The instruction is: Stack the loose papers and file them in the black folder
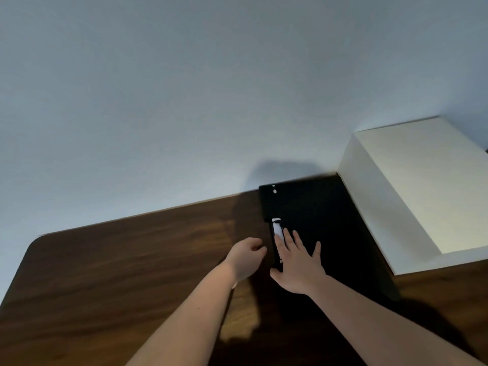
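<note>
On dark wooden desk (118, 273), against white box (412, 196): black folder (324, 220) laid flat | right hand (298, 262) pressed on cover, fingers spread | left hand (244, 257) curled beside spine label (277, 229), grip undetermined

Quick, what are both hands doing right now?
Left hand: fingers curled, beside the folder's edge; holding anything cannot be told.
Right hand: open, flat on the folder, holding nothing.

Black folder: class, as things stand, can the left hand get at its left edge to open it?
Probably yes. The left hand hovers just beside the black folder with bare table around it. However, the right hand lies flat on the cover and would need lifting.
</note>
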Available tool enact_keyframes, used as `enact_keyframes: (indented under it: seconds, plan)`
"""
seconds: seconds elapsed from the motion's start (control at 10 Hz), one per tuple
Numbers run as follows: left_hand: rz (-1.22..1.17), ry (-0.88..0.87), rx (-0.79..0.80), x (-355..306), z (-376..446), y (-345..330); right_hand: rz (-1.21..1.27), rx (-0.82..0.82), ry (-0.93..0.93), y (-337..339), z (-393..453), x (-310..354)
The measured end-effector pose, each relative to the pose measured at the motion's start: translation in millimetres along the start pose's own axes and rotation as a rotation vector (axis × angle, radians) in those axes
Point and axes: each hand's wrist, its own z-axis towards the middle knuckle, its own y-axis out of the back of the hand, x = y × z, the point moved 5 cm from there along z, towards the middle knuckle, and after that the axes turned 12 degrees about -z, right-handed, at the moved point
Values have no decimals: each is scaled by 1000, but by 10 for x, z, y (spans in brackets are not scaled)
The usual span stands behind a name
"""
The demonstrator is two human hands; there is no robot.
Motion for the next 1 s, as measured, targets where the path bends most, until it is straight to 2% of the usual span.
enact_keyframes:
  seconds: [0.6,1.0]
  plan:
    - [93,22,13,-29,-112,110,-67,21,34,20,37,-130]
    - [161,-81,-113,-333,-870,566,-13,-22,51,649,-543,-70]
